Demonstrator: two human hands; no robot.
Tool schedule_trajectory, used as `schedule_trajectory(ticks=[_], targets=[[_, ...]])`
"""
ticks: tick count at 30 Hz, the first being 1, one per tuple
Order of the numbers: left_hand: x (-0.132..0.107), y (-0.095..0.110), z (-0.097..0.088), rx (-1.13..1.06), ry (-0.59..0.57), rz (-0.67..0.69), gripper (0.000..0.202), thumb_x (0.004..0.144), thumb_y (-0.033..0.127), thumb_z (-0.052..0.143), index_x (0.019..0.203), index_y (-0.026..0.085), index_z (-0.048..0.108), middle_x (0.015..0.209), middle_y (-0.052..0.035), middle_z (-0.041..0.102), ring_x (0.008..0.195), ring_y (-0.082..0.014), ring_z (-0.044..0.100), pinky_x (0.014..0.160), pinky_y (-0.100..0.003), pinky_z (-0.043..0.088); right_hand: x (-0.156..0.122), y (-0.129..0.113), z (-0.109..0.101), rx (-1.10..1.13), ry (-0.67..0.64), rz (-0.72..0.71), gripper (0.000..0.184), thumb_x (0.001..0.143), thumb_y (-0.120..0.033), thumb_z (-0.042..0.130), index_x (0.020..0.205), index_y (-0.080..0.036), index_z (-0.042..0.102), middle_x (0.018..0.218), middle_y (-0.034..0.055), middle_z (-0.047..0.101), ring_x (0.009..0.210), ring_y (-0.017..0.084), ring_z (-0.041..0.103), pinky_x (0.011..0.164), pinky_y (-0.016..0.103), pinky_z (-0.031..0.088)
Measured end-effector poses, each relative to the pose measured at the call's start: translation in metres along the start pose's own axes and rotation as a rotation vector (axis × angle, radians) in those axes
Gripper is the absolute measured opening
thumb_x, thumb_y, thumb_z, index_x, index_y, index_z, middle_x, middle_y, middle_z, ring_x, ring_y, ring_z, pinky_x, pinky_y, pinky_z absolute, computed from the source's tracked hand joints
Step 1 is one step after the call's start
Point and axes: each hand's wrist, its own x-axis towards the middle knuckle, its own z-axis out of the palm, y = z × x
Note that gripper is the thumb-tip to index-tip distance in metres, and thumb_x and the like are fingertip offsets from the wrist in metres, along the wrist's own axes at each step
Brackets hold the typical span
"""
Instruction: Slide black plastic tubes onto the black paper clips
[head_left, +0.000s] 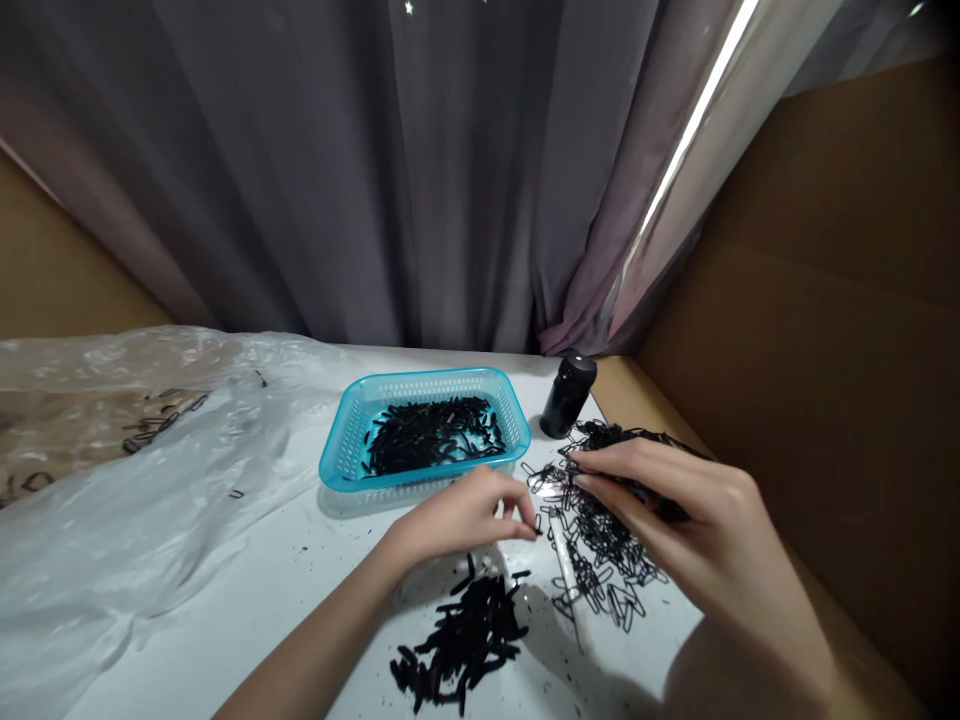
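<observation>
My left hand (487, 510) is closed in a pinch, with a small black piece (538, 531) at its fingertips. Just below it lies a heap of short black strips (472, 640) on the white table. My right hand (675, 510) reaches over a tangled pile of thin black loops (607, 540). Its thumb and finger come close together at the pile's left edge, and what sits between them is too small to make out. Between the hands, a slim pale stick (564, 555) with a thin tip lies partly among the loops.
A blue plastic basket (341, 480) holding many black strips stands behind my left hand. A black bottle-like cylinder (568, 395) stands right of it. Crumpled clear plastic (202, 510) covers the table's left side, with some loops on it. Brown panels (840, 330) and grey curtains (450, 180) enclose the table.
</observation>
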Motion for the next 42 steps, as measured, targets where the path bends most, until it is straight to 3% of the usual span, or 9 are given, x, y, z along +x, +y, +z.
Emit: schedule_trajectory(ticks=[1, 3, 5, 8, 11, 20, 42], targets=[[-0.003, 0.006, -0.005, -0.080, 0.075, 0.037, 0.010, 0.084, 0.031, 0.070, 0.087, 0.023, 0.075, 0.086, -0.0015, 0.075, 0.081, -0.0159, 0.066, 0.077, -0.028, 0.049, 0.001, -0.001, 0.001, 0.011, 0.049, 0.004, 0.013, 0.096, -0.017, 0.063, 0.102, -0.024, 0.072, 0.091, 0.0016, 0.075, 0.080, 0.016, 0.071, 0.069, 0.027, 0.055], [-0.008, 0.017, -0.011, -0.536, 0.294, 0.104, 0.015, 0.075, 0.033, 0.078, 0.082, 0.021, 0.074, 0.081, -0.0026, 0.073, 0.075, -0.0157, 0.064, 0.071, -0.028, 0.050, 0.002, -0.003, 0.004, 0.035, 0.138, 0.001, 0.014, 0.094, -0.015, 0.065, 0.102, -0.024, 0.073, 0.090, 0.0012, 0.076, 0.080, 0.016, 0.071, 0.069, 0.026, 0.055], [-0.014, 0.024, -0.012, -0.903, 0.376, 0.136, 0.025, 0.064, 0.035, 0.088, 0.079, 0.021, 0.074, 0.076, -0.0015, 0.070, 0.065, -0.0130, 0.058, 0.063, -0.026, 0.047, 0.004, -0.007, 0.009, 0.056, 0.223, -0.022, 0.016, 0.092, -0.014, 0.068, 0.103, -0.024, 0.073, 0.090, 0.0013, 0.076, 0.079, 0.016, 0.071, 0.071, 0.027, 0.056], [-0.019, 0.031, -0.007, -1.359, 0.345, 0.135, 0.036, 0.053, 0.042, 0.097, 0.067, 0.020, 0.072, 0.069, 0.0007, 0.065, 0.060, -0.0092, 0.052, 0.054, -0.021, 0.042, 0.005, -0.013, 0.017, 0.080, 0.281, -0.093, 0.024, 0.091, -0.009, 0.068, 0.108, -0.024, 0.073, 0.094, 0.0027, 0.077, 0.082, 0.018, 0.072, 0.074, 0.030, 0.057], [-0.023, 0.036, -0.001, -1.623, 0.245, 0.113, 0.034, 0.050, 0.033, 0.100, 0.066, 0.020, 0.073, 0.074, 0.0014, 0.066, 0.068, -0.0088, 0.056, 0.058, -0.018, 0.045, 0.004, -0.016, 0.024, 0.075, 0.271, -0.189, 0.030, 0.091, -0.004, 0.065, 0.112, -0.024, 0.073, 0.096, 0.0034, 0.077, 0.081, 0.017, 0.071, 0.071, 0.030, 0.058], [-0.025, 0.033, 0.003, -1.720, 0.181, 0.196, 0.025, 0.057, 0.023, 0.099, 0.069, 0.015, 0.078, 0.069, 0.0030, 0.068, 0.067, -0.0064, 0.060, 0.069, -0.022, 0.049, 0.000, -0.013, 0.032, 0.011, 0.287, -0.297, 0.033, 0.089, 0.001, 0.064, 0.114, -0.020, 0.071, 0.096, 0.0050, 0.076, 0.076, 0.016, 0.067, 0.065, 0.030, 0.055], [-0.024, 0.034, 0.003, -1.767, 0.136, 0.156, 0.026, 0.058, 0.021, 0.098, 0.072, 0.015, 0.078, 0.072, 0.0014, 0.075, 0.067, -0.0078, 0.067, 0.070, -0.023, 0.048, 0.006, -0.013, 0.033, 0.003, 0.260, -0.365, 0.037, 0.086, 0.005, 0.064, 0.116, -0.016, 0.070, 0.097, 0.0052, 0.076, 0.074, 0.014, 0.063, 0.064, 0.028, 0.053]])
